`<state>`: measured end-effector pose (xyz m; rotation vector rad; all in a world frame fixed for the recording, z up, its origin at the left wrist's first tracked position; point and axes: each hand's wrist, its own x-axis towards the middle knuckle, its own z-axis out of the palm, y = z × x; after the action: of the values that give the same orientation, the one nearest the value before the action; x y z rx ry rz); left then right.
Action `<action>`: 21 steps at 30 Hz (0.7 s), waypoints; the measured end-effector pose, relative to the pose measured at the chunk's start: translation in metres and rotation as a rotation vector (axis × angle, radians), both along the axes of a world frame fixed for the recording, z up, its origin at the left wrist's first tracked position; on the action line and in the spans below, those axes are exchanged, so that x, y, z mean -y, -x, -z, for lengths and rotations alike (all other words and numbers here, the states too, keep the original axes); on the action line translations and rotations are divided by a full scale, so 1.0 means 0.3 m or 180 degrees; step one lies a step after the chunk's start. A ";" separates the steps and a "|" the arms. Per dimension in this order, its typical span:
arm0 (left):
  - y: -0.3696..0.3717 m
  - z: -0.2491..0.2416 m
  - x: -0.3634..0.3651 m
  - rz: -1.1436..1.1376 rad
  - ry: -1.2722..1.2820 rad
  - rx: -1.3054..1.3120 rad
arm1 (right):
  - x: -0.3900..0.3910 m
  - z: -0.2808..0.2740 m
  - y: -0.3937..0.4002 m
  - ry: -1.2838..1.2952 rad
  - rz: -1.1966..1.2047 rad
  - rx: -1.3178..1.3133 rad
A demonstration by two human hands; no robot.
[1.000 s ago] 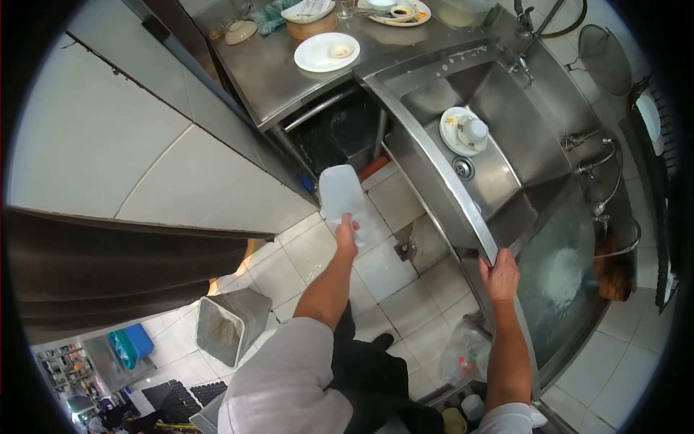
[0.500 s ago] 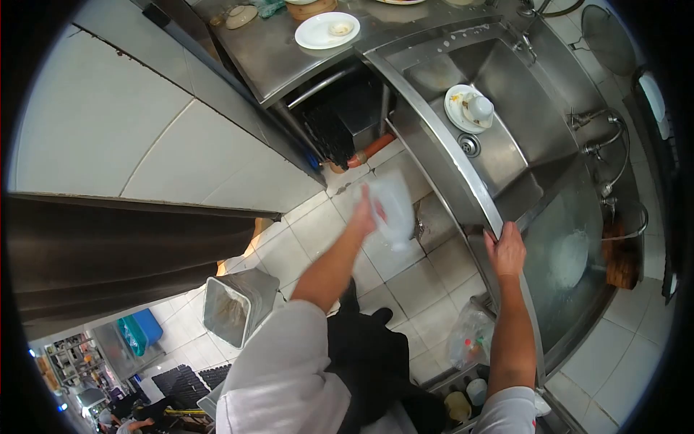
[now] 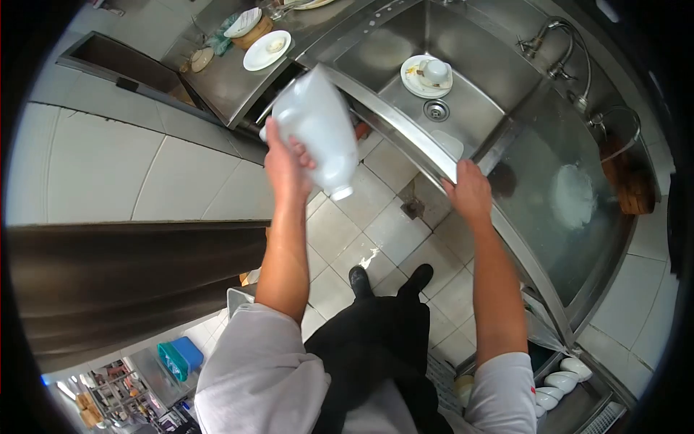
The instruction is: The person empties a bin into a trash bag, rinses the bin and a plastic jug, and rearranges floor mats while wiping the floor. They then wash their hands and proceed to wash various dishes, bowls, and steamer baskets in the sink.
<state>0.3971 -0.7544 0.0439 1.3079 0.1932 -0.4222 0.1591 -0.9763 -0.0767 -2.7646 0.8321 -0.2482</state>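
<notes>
A white plastic jug [image 3: 322,130] hangs tilted in the air, its capped neck pointing down; my left hand [image 3: 288,160] is wrapped round its handle. To the right, my right hand [image 3: 470,192] grips the front rim of the steel sink [image 3: 423,137]. Inside the left basin, a stack of white plates [image 3: 412,78] with food scraps and a white bowl [image 3: 435,71] lies beside the drain [image 3: 436,110]. Cloudy water [image 3: 535,210] fills the right basin, with a whitish patch in it.
Taps [image 3: 557,69] line the sink's back edge. A plate [image 3: 267,50] and a bamboo steamer [image 3: 254,32] stand on the steel counter [image 3: 224,90]. Below are floor tiles [image 3: 347,224] and my boots. White dishes [image 3: 560,383] sit at lower right, a dark curtain [image 3: 137,282] at left.
The jug in my left hand has risen from above the floor to near the counter edge. My right hand still holds the sink rim. The view has shifted, and both boots now show.
</notes>
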 end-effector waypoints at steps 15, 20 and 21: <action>1.080 0.376 1.277 0.5469 -0.3898 0.5780 | 0.095 -0.060 0.922 0.0028 0.0833 -0.0190; 1.215 0.535 1.335 0.5882 -0.3741 0.5395 | 0.109 -0.051 0.924 0.0112 0.0720 -0.0100; 1.228 0.546 1.325 0.5942 -0.3629 0.5020 | 0.110 -0.055 0.925 0.0092 0.0735 -0.0084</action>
<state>0.0286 -1.1519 -0.1199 2.1778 -2.6147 -0.6365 -0.1185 -1.0092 -0.0601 -2.7018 1.1645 -0.2675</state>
